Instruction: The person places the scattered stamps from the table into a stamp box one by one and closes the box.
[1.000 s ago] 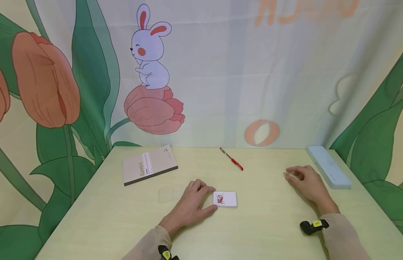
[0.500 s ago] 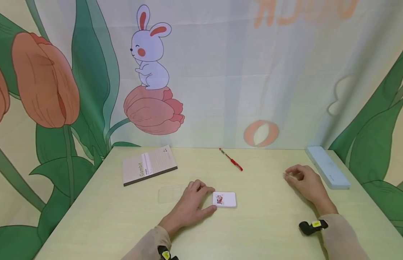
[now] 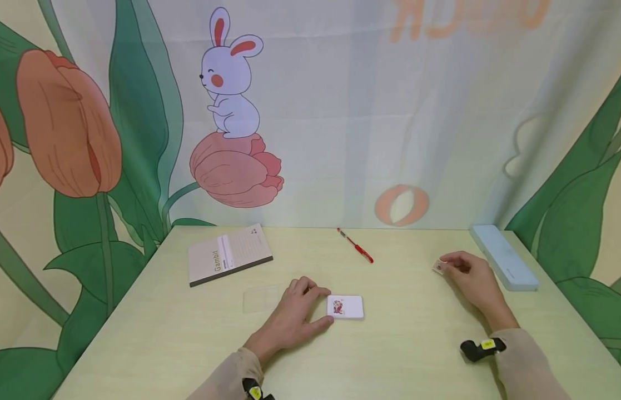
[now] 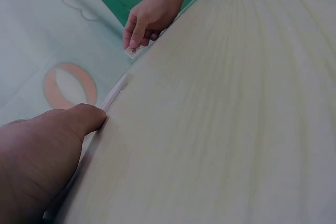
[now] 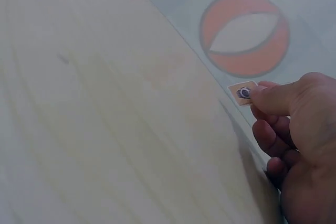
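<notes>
My left hand (image 3: 292,316) holds the left end of a small white rectangular case (image 3: 352,307) lying flat on the table, with thumb and index finger at its two near corners. A colourful little picture (image 3: 338,306) shows on the left part of the case's top. In the left wrist view the thumb (image 4: 86,119) touches the case's edge (image 4: 116,92). Over the right side of the table, my right hand (image 3: 475,283) pinches a small square sticker (image 5: 242,93) between thumb and index finger. It bears a dark oval print on a tan ground; the thumb covers one corner.
A clear plastic lid (image 3: 260,299) lies left of the left hand. Behind it is a notebook (image 3: 242,255). A red pen (image 3: 357,246) lies near the back edge, and a light blue box (image 3: 505,258) stands beyond the right hand. A printed curtain (image 3: 320,139) hangs behind.
The right hand's fingers have shifted, so more of the small square sticker now shows at their tips. The left hand and the white case stay put.
</notes>
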Demonstrator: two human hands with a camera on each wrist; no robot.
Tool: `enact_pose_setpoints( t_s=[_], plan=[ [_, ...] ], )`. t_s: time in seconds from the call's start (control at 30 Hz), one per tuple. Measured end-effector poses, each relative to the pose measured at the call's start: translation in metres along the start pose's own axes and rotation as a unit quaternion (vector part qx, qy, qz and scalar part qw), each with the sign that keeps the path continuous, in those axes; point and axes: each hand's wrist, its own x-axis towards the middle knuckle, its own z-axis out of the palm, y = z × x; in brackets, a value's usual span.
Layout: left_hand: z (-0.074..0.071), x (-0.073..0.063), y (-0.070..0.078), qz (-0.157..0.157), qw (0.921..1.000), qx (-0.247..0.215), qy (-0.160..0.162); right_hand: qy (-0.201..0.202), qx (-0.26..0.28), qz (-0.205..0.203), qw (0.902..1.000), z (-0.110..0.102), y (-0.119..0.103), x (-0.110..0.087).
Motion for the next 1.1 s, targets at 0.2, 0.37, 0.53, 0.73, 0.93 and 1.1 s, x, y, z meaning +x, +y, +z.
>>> enact_pose_setpoints(
  t_s=[0.2,0.37,0.53,0.73,0.93,1.1],
  plan=[
    [0.0,0.0,0.0,0.001,1.0,0.0,0.001,-0.003,0.035,0.021,0.9991,0.0,-0.005,0.0],
    [0.0,0.0,-0.001,0.0,1.0,0.004,0.0,-0.01,0.086,0.043,0.9954,0.0,-0.011,0.001],
    [0.0,0.001,-0.001,-0.001,1.0,0.003,0.0,-0.009,0.114,0.052,0.9921,0.0,-0.016,0.002],
    [0.0,0.001,0.0,0.001,1.0,0.001,0.0,-0.008,0.143,0.055,0.9882,0.002,-0.022,0.001],
    [0.0,0.0,0.0,-0.004,1.0,0.0,-0.002,-0.021,0.148,0.046,0.9877,0.002,-0.032,0.0],
    [-0.001,0.0,0.0,-0.003,1.0,-0.001,-0.002,-0.02,0.153,0.011,0.9879,0.002,-0.044,0.002]
  ],
)
